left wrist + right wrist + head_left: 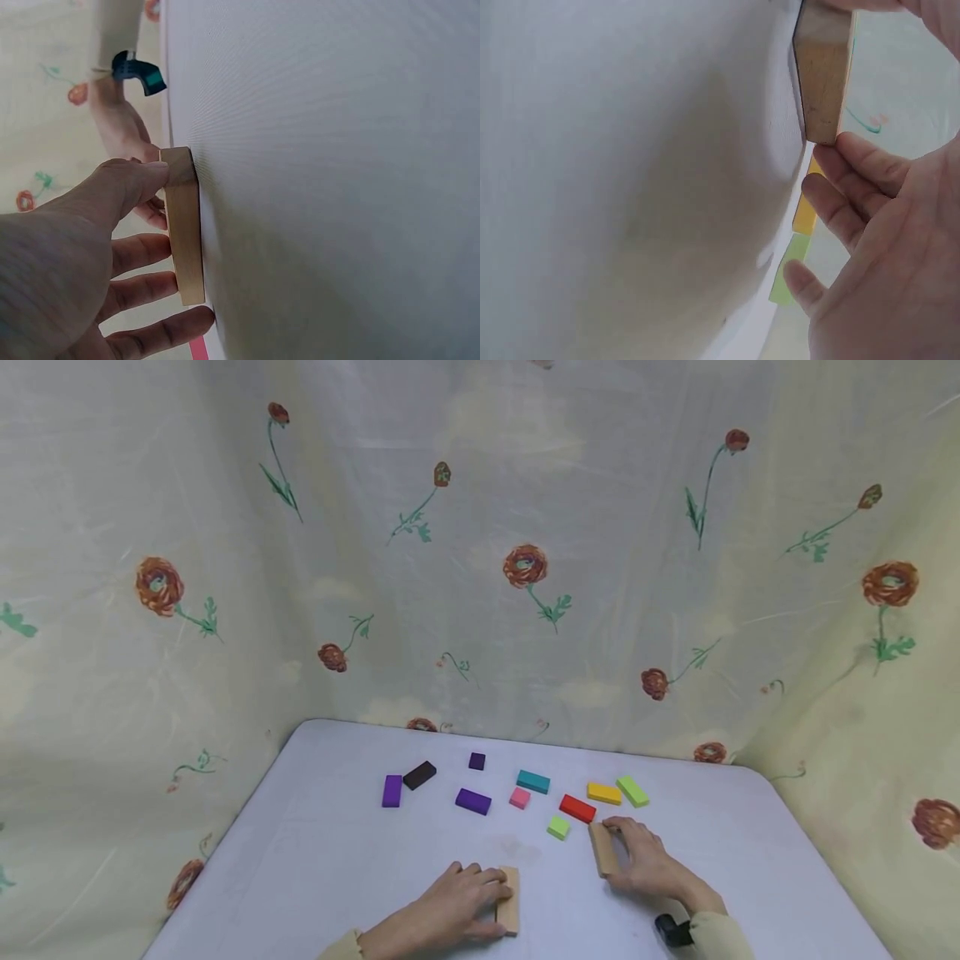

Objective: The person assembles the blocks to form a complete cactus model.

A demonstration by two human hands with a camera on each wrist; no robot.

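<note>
In the lower middle of the head view, the left hand (459, 902) pinched the left wooden block (509, 912) lengthwise between thumb and fingers. Right of it, in the lower right, the right hand (643, 860) gripped the right wooden block (602, 850) by its 2 ends. The step in hand looked like handling these 2 plain blocks together, the 10 coloured blocks being left alone above them. The next move probably called for steady pinches and care near the red block (577, 808) and lime cube (558, 827), just beside the right block's upper end.

Fingers covered part of each wooden block, and whether either pressed fully on the table (285, 868) was hard to tell. The right wrist view cut off the thumb at its top edge. A dark object (672, 931) by the right sleeve (720, 935) was too unclear to identify, as was a pink strip (198, 348) at the left wrist view's bottom edge.
</note>
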